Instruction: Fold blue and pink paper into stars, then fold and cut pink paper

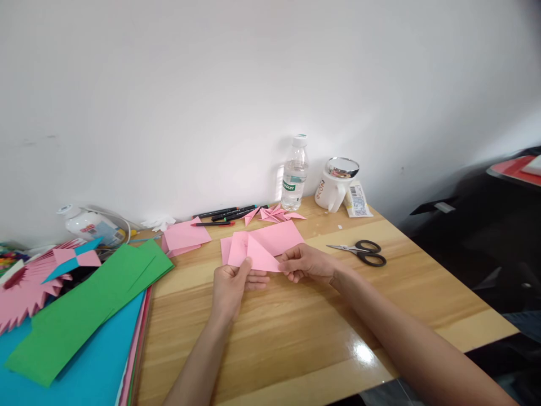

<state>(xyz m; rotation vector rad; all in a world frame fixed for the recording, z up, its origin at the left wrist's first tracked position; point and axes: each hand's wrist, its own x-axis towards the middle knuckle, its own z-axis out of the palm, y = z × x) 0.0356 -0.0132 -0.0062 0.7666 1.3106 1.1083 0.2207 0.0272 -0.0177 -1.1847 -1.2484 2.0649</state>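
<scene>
My left hand (232,282) grips a partly folded piece of pink paper (261,256), thumb on top and fingers beneath. My right hand (305,263) pinches the pointed right corner of that same paper. A folded flap forms a triangle on its right side. Just behind it, pink paper sheets (281,237) lie flat on the table (270,344). Farther back, several folded pink paper pieces (274,213) rest near the bottle. To the right of my right hand lies a pair of scissors (363,252) with black handles.
A water bottle (295,177) and a white mug (333,186) stand against the wall, beside a small packet (358,200). Pens (232,214) and more pink paper (186,235) lie at the back. Green strips (93,304) cover blue sheets (105,361) at left.
</scene>
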